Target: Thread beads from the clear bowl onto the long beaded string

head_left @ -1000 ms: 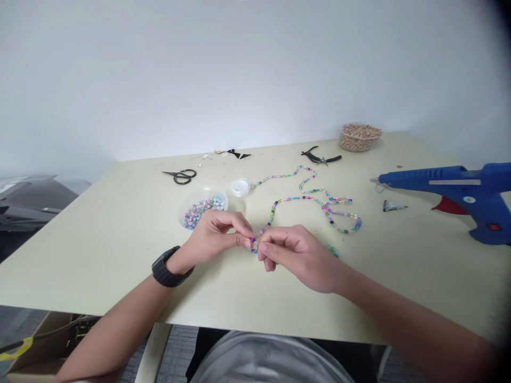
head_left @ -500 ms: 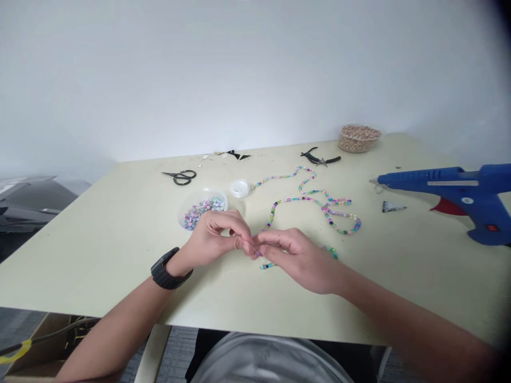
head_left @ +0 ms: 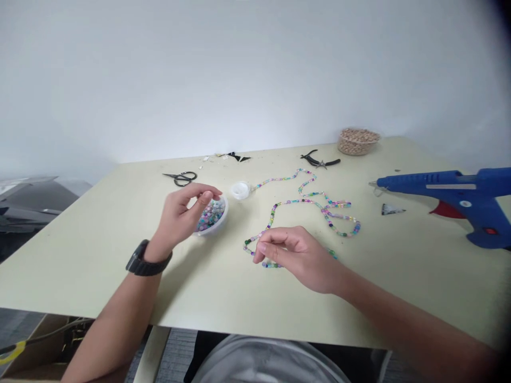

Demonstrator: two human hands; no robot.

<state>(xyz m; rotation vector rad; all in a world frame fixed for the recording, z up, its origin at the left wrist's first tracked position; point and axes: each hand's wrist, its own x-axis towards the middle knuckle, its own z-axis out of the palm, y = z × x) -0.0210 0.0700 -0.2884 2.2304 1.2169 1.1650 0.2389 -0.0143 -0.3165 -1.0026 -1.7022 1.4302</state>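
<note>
Near the worktop's [head_left: 120, 276] front edge, the right hand [head_left: 299, 259] curls over the beaded strand [head_left: 303, 201], hiding a stretch of it; whether it grips the strand I cannot tell. The left hand [head_left: 179, 213], a black wristwatch [head_left: 143, 263] on its wrist, hangs half-closed over the rim of a clear tub of beads [head_left: 221, 217], masking part of it; anything pinched between its fingers stays hidden.

On the worktop [head_left: 80, 266], a plastic bead tub [head_left: 211, 215] lies left of a beaded strand [head_left: 297, 201], a hot-glue gun [head_left: 451, 182] right of it.
</note>
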